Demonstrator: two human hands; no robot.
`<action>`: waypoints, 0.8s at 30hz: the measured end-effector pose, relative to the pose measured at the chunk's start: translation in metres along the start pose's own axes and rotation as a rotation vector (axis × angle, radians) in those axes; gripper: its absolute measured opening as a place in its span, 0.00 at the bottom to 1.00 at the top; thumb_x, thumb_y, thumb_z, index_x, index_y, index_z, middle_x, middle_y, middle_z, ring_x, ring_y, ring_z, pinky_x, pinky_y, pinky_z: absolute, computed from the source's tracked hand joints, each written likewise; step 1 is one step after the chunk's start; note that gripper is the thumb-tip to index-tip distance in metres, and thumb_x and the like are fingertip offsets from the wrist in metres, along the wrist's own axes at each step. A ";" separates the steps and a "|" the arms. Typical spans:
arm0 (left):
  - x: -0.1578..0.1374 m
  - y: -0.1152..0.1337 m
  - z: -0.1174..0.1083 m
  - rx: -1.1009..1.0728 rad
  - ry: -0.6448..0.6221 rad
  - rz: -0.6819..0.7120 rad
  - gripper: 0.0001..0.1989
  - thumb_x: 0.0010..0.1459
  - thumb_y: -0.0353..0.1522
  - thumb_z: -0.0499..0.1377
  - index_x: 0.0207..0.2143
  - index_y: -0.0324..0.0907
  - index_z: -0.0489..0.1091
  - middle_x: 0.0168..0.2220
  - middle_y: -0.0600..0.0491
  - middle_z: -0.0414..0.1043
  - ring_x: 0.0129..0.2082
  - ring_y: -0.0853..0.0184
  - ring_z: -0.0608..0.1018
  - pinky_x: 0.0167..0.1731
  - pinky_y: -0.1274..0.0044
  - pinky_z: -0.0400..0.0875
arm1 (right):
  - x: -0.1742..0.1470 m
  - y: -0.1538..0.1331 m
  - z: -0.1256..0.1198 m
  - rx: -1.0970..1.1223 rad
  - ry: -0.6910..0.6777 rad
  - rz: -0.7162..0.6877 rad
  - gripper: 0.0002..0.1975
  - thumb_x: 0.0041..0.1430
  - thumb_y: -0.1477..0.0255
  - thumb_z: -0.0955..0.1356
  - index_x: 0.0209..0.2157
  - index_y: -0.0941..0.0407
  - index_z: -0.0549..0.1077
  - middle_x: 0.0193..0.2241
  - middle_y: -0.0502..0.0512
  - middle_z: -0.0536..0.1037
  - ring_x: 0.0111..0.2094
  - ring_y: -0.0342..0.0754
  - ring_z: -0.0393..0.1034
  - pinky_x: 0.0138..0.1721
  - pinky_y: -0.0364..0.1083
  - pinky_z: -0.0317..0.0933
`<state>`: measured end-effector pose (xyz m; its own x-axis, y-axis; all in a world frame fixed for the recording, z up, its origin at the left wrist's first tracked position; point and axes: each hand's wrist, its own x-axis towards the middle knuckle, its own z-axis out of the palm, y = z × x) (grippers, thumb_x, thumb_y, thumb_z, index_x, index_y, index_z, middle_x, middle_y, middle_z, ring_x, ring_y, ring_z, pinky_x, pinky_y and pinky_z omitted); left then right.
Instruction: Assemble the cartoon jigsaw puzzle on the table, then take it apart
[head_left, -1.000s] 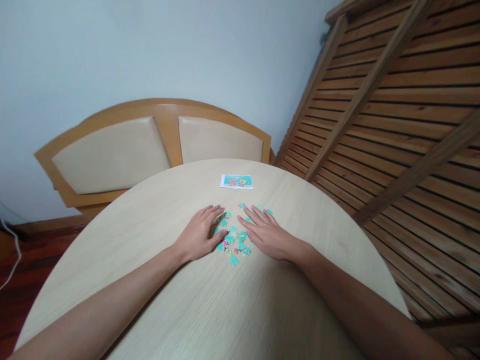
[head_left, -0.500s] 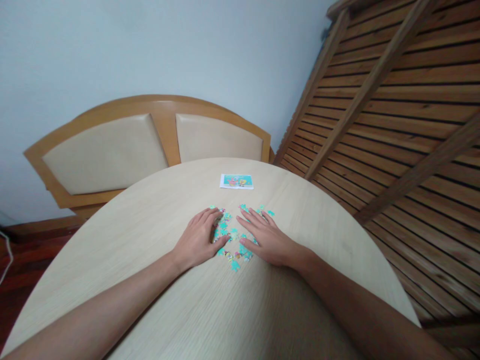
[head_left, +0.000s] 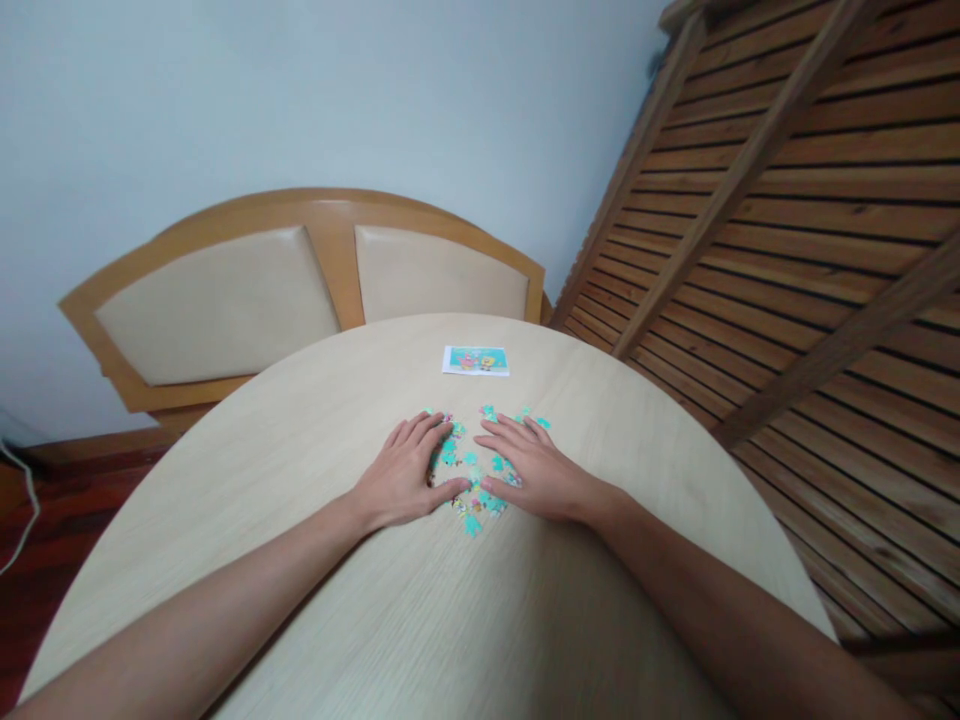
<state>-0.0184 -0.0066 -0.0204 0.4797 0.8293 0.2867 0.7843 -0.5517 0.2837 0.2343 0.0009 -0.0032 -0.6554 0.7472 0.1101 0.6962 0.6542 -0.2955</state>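
Small jigsaw puzzle pieces (head_left: 472,524), mostly turquoise with some in pink, yellow and white, lie loosely heaped on the round table. My left hand (head_left: 405,470) rests at the left side of the heap, fingers apart and curved around its edge. On the opposite side my right hand (head_left: 540,470) lies palm down with spread fingers, covering some pieces. Both thumbs point inward among the pieces, their tips close together but apart. Beyond the heap is a picture card (head_left: 477,361) showing a pink and a yellow cartoon figure on turquoise.
The pale wooden table (head_left: 315,420) has a rounded far edge. Behind it stands a wooden headboard (head_left: 330,255) with cream padded panels, against a wall. A slatted wooden panel (head_left: 787,250) leans at the right. A white cable (head_left: 31,500) hangs at the far left.
My left hand has shifted slightly right, and its thumb has come nearer to the right thumb. Some pieces near the thumbs have moved inward. The view has shifted slightly.
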 end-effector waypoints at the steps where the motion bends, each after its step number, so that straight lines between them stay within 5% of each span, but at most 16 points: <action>1: 0.000 -0.001 0.000 0.002 0.001 -0.009 0.37 0.61 0.52 0.57 0.64 0.38 0.59 0.66 0.39 0.59 0.68 0.48 0.58 0.65 0.53 0.55 | 0.001 -0.001 0.000 -0.002 0.006 -0.009 0.29 0.67 0.52 0.63 0.64 0.51 0.65 0.69 0.59 0.57 0.70 0.60 0.46 0.68 0.66 0.37; 8: 0.003 -0.011 0.003 -0.016 0.063 -0.017 0.28 0.66 0.44 0.54 0.61 0.36 0.62 0.62 0.39 0.65 0.66 0.52 0.63 0.65 0.57 0.58 | 0.003 -0.006 -0.002 -0.008 0.029 -0.041 0.19 0.69 0.61 0.62 0.58 0.47 0.72 0.66 0.56 0.64 0.68 0.59 0.52 0.67 0.66 0.40; 13: 0.003 -0.011 0.001 -0.023 0.058 -0.017 0.33 0.62 0.48 0.58 0.62 0.37 0.61 0.62 0.39 0.66 0.65 0.49 0.63 0.65 0.55 0.59 | 0.003 -0.008 -0.003 0.010 0.034 -0.106 0.20 0.69 0.60 0.63 0.59 0.48 0.72 0.66 0.56 0.64 0.68 0.57 0.52 0.67 0.64 0.41; 24: 0.006 -0.016 0.006 -0.057 0.130 -0.058 0.23 0.68 0.43 0.50 0.57 0.38 0.65 0.59 0.39 0.68 0.62 0.53 0.68 0.63 0.58 0.62 | 0.002 -0.015 -0.008 -0.016 0.003 -0.238 0.23 0.70 0.57 0.61 0.61 0.48 0.69 0.65 0.55 0.66 0.67 0.56 0.53 0.68 0.62 0.41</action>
<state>-0.0259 0.0081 -0.0289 0.3766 0.8433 0.3834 0.7838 -0.5107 0.3532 0.2249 -0.0064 0.0087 -0.8007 0.5721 0.1778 0.5267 0.8136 -0.2462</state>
